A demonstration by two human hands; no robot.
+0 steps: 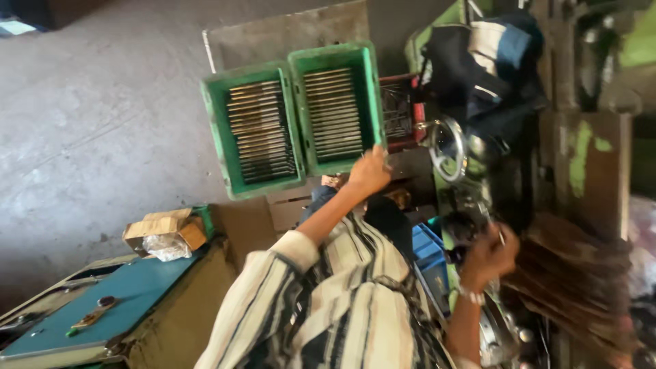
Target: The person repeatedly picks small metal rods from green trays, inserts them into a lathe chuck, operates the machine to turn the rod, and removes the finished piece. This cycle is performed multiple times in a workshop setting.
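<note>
Left hand (370, 171): fingers curled over the near edge of the right green crate (337, 106), gripping its rim. Right hand (488, 254): pinched shut on a thin rod (501, 236), below the machine handwheel (447, 147). Both this crate and the left green crate (254, 130) beside it hold full rows of metal rods; work looks midway. Machine blurred; rod's far end hidden.

Daylit floor at left, dim right side, motion blur throughout
</note>
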